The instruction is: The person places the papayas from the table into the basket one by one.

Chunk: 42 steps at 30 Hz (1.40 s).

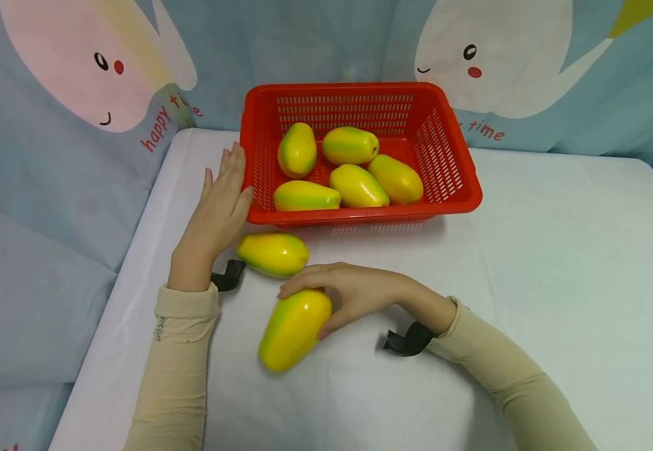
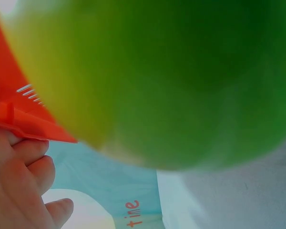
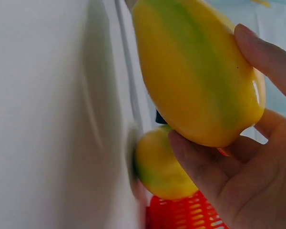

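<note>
My right hand [image 1: 362, 291] grips a yellow-green papaya [image 1: 295, 332] over the near part of the table. Thumb and fingers hold opposite sides of this papaya [image 3: 200, 71] in the right wrist view, where it appears raised off the surface. My left hand [image 1: 219, 203] rests with fairly straight fingers against the left side of a red plastic basket [image 1: 461, 202]. Several papayas lie inside the basket. Another papaya [image 1: 272, 254] lies on the table just in front of it, beside my left wrist. Close up, a blurred papaya [image 2: 181, 86] covers much of the left wrist view.
A white cloth [image 1: 557, 282] covers the table. Behind the basket hangs a blue curtain [image 1: 315, 44] printed with whales. Black wrist mounts show at the left wrist [image 1: 230, 275] and the right wrist [image 1: 407, 341].
</note>
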Each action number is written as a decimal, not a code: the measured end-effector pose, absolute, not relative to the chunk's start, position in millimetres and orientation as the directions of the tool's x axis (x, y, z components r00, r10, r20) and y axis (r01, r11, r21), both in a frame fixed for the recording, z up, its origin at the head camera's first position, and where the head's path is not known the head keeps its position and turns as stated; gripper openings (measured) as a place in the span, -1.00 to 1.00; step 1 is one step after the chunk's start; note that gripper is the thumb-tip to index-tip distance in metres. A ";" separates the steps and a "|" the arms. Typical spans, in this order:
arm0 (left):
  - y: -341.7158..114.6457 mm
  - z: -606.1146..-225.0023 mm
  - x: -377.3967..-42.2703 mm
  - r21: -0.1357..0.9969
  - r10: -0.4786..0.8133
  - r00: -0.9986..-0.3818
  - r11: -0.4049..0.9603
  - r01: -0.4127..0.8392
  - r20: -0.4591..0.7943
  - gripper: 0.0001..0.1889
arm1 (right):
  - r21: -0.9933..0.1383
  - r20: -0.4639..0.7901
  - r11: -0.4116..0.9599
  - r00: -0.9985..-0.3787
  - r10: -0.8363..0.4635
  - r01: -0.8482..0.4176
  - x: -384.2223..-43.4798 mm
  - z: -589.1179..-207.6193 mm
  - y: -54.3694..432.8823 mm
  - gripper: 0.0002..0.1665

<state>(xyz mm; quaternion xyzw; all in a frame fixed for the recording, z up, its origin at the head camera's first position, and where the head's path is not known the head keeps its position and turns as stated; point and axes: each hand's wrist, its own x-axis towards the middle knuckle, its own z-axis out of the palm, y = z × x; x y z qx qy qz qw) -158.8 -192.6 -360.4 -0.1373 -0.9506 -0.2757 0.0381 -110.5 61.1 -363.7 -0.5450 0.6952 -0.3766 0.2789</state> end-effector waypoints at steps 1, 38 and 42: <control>-192.6 -360.4 -158.9 0.512 0.238 -0.960 0.812 0.280 0.148 -0.36 | -0.830 0.033 0.115 -0.254 -0.967 -0.546 -111.4 -362.2 61.9 -0.22; -192.7 -360.9 -158.7 0.519 0.241 -0.958 0.805 0.286 0.154 -0.36 | -0.809 0.303 0.048 -0.486 -0.820 -0.586 -144.7 -320.0 117.1 -0.18; -192.7 -361.1 -158.8 0.524 0.244 -0.957 0.801 0.290 0.156 -0.36 | -0.833 0.303 0.069 -0.556 -0.774 -0.549 -148.0 -316.1 126.0 -0.19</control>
